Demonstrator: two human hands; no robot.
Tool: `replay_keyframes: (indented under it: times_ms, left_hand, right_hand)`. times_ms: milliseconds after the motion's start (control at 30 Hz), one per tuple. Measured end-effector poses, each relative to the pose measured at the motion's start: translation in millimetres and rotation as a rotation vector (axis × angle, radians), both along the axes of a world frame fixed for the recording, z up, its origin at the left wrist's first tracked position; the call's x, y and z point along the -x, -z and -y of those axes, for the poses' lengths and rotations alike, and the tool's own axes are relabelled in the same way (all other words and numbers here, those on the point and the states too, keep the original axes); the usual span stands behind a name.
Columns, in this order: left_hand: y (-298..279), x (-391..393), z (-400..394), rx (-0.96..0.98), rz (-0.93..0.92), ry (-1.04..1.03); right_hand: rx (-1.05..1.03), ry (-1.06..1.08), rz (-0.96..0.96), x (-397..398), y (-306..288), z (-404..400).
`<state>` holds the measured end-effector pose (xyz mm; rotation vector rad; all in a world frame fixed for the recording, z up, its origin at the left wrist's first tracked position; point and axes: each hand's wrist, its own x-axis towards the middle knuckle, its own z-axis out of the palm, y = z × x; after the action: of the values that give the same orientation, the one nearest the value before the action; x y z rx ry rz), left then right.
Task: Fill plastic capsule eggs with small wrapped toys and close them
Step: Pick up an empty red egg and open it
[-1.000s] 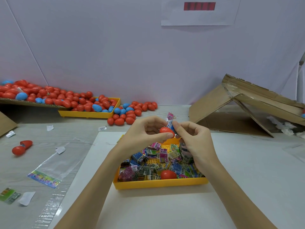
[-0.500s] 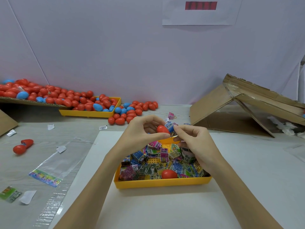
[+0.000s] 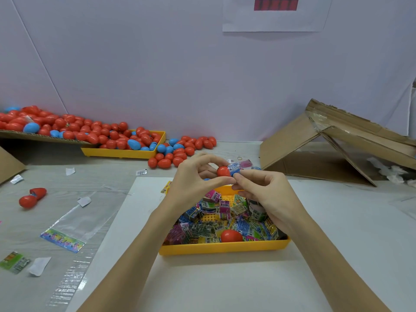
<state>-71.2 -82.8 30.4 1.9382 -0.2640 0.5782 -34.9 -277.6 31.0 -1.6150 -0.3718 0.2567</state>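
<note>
left hand (image 3: pixel 193 176): fingers curled, pinches red egg half (image 3: pixel 223 171) above the near tray's far edge
right hand (image 3: pixel 263 194): fingertips pinch blue wrapped toy (image 3: pixel 234 170), which touches the egg half's open end
near tray (image 3: pixel 225 248): yellow, holds wrapped toys (image 3: pixel 225 219) and one red egg (image 3: pixel 231 235)
far tray (image 3: pixel 121 153): yellow, red and blue eggs (image 3: pixel 108 136) heaped in it and spilling beside it
table left: an opened red egg (image 3: pixel 32 197), clear bag (image 3: pixel 74 226)
right: cardboard box (image 3: pixel 337 145), flattened
</note>
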Motion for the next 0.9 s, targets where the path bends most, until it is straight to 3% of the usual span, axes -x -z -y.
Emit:
replay_keyframes:
  times_ms: [200,533,900]
  left_hand:
    - [1,-2,8,-0.199,0.174,-0.019]
    - [1,0,15,-0.533,0.237,-0.033]
    - [0,1,19,-0.502,0.215,-0.039]
  right_hand:
    - [-0.221,-0.098,-0.223,-5,-1,3]
    - [-0.265,-0.171,-0.358,-6,-8,3]
    - [-0.399,-0.09,-0.447,-8,-4,-1]
